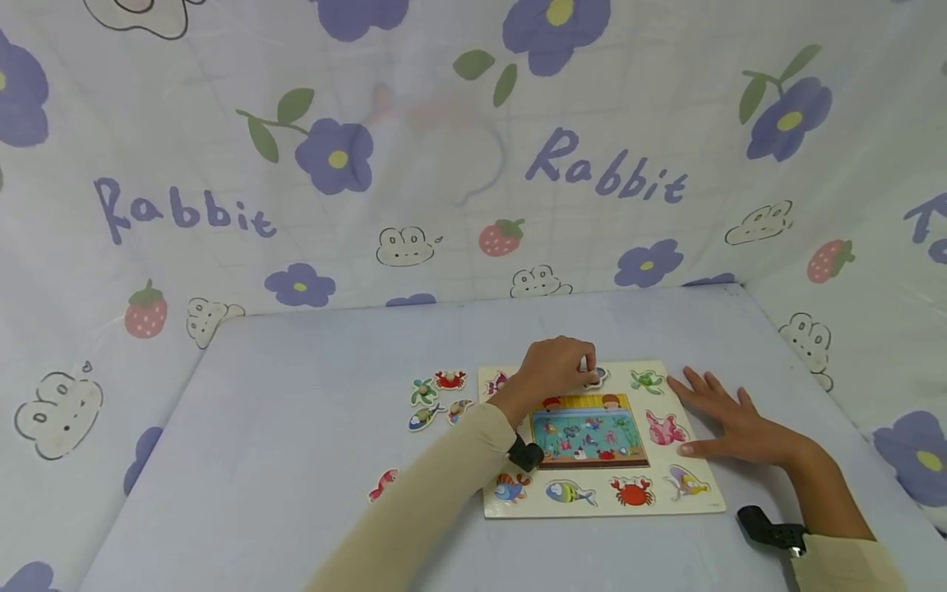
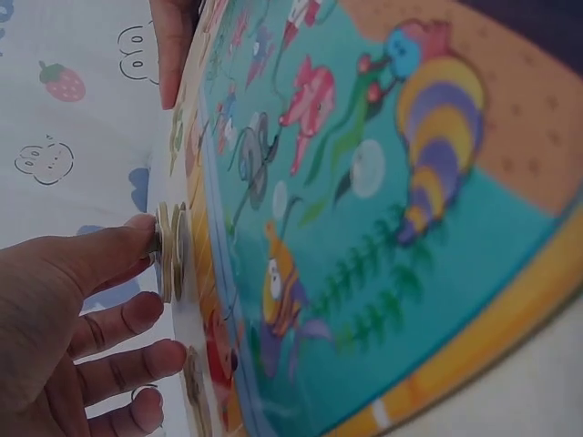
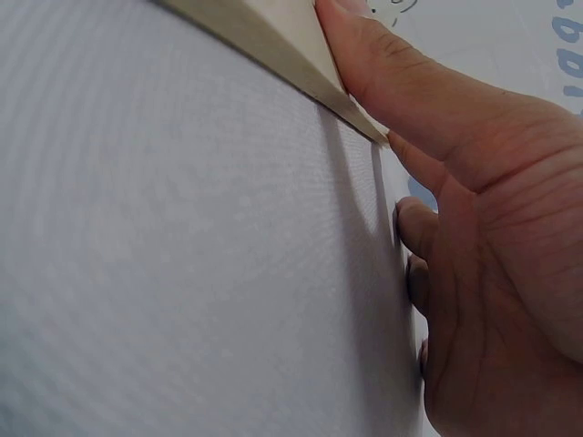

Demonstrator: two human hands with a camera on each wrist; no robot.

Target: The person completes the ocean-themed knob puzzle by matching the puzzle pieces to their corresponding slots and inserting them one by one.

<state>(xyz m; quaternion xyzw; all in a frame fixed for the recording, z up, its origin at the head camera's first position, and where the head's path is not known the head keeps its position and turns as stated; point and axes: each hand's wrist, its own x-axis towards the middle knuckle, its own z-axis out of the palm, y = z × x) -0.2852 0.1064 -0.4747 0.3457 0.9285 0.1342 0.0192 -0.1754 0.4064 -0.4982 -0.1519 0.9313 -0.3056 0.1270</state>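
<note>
My left hand [image 1: 556, 367] reaches over a wooden sea-animal puzzle board [image 1: 592, 497]. Its thumb and forefinger pinch a knobbed puzzle piece [image 2: 170, 253] at the board's far edge, and the other fingers stay loose. Most of that piece's picture is hidden by the hand in the head view; a bluish part [image 1: 598, 378] shows. My right hand [image 1: 747, 429] lies at the board's right edge with fingers spread, its thumb on the rim and the other fingertips on the table. A printed aquarium picture [image 1: 589, 433] fills the board's middle, with sea animals around it.
Left of the board lie several loose pieces, among them a red crab [image 1: 450, 380], a green turtle [image 1: 424, 391], and a blue fish [image 1: 424, 418]. A pink piece [image 1: 382, 485] lies nearer, partly behind my left sleeve [image 1: 422, 501]. Patterned curtains [image 1: 444, 181] enclose the white table [image 1: 281, 427].
</note>
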